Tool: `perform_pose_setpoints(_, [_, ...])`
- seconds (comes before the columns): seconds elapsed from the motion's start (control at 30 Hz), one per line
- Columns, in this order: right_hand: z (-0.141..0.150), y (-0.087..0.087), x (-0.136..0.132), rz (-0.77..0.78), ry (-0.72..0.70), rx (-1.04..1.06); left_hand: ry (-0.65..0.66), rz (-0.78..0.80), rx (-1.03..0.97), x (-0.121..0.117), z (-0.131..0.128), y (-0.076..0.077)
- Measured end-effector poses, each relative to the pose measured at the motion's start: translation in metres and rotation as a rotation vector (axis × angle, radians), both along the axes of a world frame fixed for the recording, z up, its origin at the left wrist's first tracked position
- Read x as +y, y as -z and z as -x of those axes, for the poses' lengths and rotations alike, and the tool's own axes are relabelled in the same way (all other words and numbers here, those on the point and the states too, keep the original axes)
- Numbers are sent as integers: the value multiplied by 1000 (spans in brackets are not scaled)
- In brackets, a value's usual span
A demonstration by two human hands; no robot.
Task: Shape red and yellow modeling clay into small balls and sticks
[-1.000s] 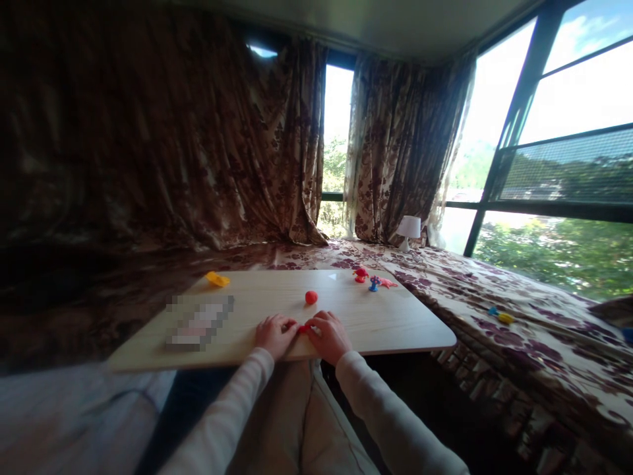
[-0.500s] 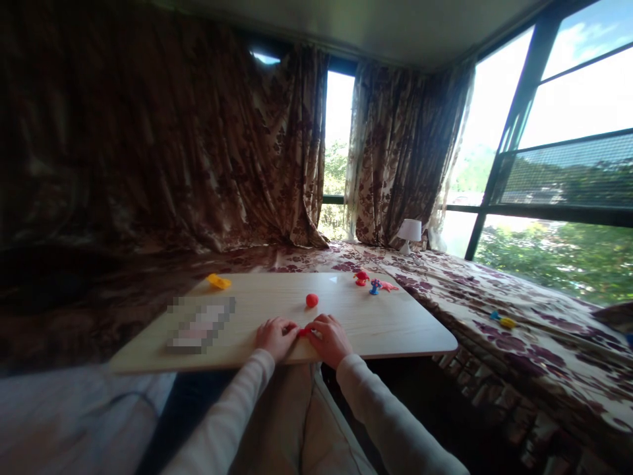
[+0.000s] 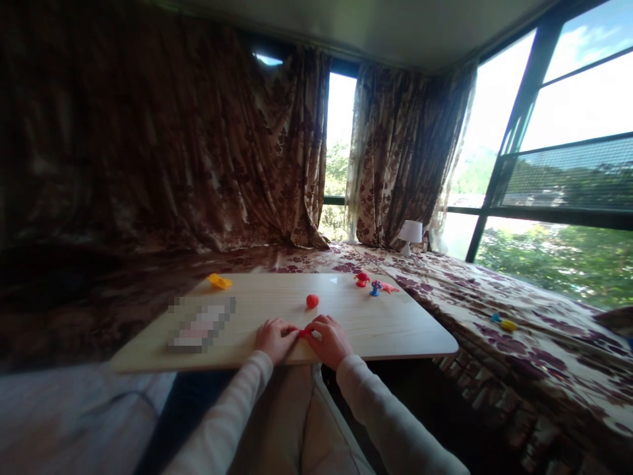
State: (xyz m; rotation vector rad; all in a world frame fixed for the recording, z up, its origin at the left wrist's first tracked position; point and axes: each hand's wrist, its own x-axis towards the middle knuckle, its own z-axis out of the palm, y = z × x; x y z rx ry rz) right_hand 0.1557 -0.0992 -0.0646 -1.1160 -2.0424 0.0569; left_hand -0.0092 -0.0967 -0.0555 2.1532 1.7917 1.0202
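Between my hands, near the front edge of the pale wooden table (image 3: 380, 333), is a small red piece of modelling clay (image 3: 302, 333), or something that looks like it. My left hand (image 3: 275, 340) pinches its left end with thumb and fingers. From the other side, my right hand (image 3: 330, 338) grips its right end. The fingertips partly cover the piece, so its full shape is hidden. Just beyond the hands a red ball (image 3: 312, 301), apparently of the same stuff, rests on the tabletop.
A yellow toy piece (image 3: 219, 282) lies at the back left of the table, and a blurred-out flat object (image 3: 200, 328) in front of it. Back right are a red figure (image 3: 362, 280), a blue figure (image 3: 374, 288) and a pink one (image 3: 390, 288). A white lamp (image 3: 410, 236) stands beyond.
My hands have drawn very slightly apart, the left one shifting a little left, and more of the red piece shows between the fingertips. The other things stay put.
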Motion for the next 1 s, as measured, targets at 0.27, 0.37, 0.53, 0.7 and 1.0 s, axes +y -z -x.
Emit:
perform_pose_setpoints(0.27, [-1, 0, 1, 14, -9, 7, -13, 25, -24, 2, 0, 1])
perform_pose_setpoints(0.37, [-1, 0, 1, 37, 6, -2, -14, 28, -27, 1, 0, -1])
perform_pose_setpoints(0.53, [-1, -2, 0, 34, 9, -9, -10, 21, 14, -3, -1, -4])
perform_pose_setpoints(0.7, [-1, -1, 0, 28, 16, -9, -40, 43, 50, -4, -3, -5])
perform_pose_setpoints(1.0, [-1, -2, -1, 34, 14, -9, -51, 40, 78, -4, -4, -6])
